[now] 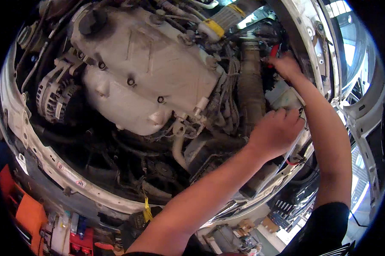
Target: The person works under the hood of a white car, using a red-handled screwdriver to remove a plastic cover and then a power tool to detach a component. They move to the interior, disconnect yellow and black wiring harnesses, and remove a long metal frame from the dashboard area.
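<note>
My right hand (287, 67) reaches deep into the engine bay's right side. Its fingers close around a narrow red piece (274, 51), whose kind I cannot make out. Nearer to me, my left hand (274, 133) is curled in a fist above a pale box (285, 99) that may be the battery. Whatever its fingertips pinch is hidden behind the knuckles. My right forearm passes just beside that hand. Left of both hands runs a dusty ribbed air hose (251, 81).
A large dusty engine cover (145, 64) fills the middle, with a black cap (93, 22) and an alternator (55, 96) at its left. The pale body edge (96, 196) curves along the front. Below it stand an orange box (31, 213) and a red tray (81, 243).
</note>
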The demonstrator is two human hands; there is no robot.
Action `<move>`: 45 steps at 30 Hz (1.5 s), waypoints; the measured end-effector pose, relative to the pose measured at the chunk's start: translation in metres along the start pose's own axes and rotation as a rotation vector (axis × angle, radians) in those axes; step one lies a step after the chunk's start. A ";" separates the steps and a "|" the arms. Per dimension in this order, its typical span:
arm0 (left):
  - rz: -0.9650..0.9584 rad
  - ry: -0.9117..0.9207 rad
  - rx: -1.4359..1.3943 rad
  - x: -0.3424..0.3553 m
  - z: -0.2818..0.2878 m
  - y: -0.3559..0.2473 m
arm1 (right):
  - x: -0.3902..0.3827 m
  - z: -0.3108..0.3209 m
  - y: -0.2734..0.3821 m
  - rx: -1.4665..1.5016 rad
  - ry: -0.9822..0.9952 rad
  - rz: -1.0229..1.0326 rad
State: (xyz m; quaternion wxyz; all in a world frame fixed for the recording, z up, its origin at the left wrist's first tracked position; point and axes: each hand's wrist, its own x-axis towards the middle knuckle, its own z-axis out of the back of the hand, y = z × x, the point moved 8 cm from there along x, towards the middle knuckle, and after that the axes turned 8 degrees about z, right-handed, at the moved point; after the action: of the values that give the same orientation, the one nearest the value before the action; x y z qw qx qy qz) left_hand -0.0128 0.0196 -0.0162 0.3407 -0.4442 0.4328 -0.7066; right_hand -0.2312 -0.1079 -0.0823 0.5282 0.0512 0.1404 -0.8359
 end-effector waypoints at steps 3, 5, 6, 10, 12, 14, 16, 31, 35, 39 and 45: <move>0.002 -0.012 -0.008 0.001 0.005 0.002 | 0.002 0.000 0.003 -0.023 0.107 -0.038; 0.012 -0.033 -0.016 0.002 0.009 0.003 | -0.003 0.007 0.009 -0.052 0.024 -0.016; 0.014 -0.043 -0.020 0.002 0.011 0.004 | -0.005 0.010 0.013 -0.064 -0.020 -0.006; 0.002 -0.037 -0.018 0.001 0.010 0.001 | -0.004 0.008 0.006 -0.098 -0.090 0.005; -0.002 -0.029 -0.017 -0.001 0.008 0.001 | -0.001 0.004 0.002 -0.113 -0.102 0.033; -0.001 -0.041 -0.010 -0.001 0.007 0.002 | 0.004 -0.003 -0.002 0.105 -0.025 0.010; -0.003 -0.038 0.002 0.000 0.006 0.003 | 0.010 -0.012 -0.002 0.294 0.099 0.004; -0.032 -0.002 -0.009 -0.002 0.000 -0.001 | 0.018 -0.016 -0.002 0.017 0.046 0.103; -0.023 -0.032 -0.032 0.000 0.002 0.002 | 0.018 -0.013 0.007 -0.179 -0.120 0.113; -0.029 -0.062 0.001 0.000 0.003 0.002 | 0.026 -0.018 0.007 -0.107 -0.048 0.112; -0.023 -0.067 -0.005 -0.002 0.005 -0.001 | 0.039 -0.035 -0.022 0.038 0.169 0.032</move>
State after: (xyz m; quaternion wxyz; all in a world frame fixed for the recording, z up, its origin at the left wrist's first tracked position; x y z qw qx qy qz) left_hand -0.0081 0.0202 -0.0144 0.3455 -0.4734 0.4177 -0.6943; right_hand -0.2701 -0.1225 -0.1206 0.5267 0.1338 0.1679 -0.8225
